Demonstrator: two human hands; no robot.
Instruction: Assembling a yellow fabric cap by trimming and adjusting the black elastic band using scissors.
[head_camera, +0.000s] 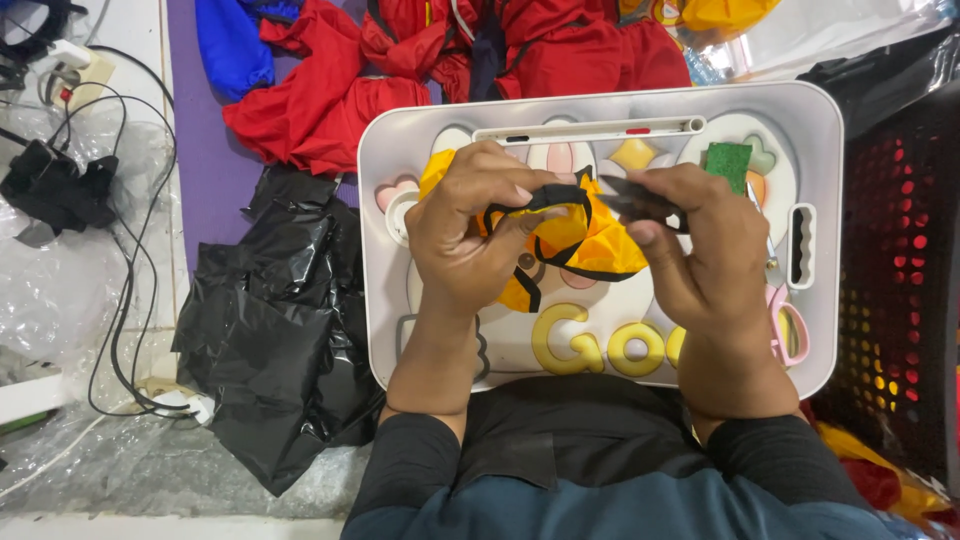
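Seen from above, near to far. Left hand (470, 235) and right hand (700, 250) raised side by side over a white lap tray (820, 130), both pinched shut on a yellow fabric piece with black trim (590, 240). Fabric stretched between the hands, long axis left to right, equally near each. Beyond the tray, red garments (330, 100) on the floor.

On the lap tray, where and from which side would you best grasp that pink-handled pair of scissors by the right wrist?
Probably by the pink handle loop: it is the only part of the scissors in view, lying flat on the white tray near its right edge. The right hand covers the rest, blades included. Come from the right side, above the tray rim, since the wrist blocks the left.
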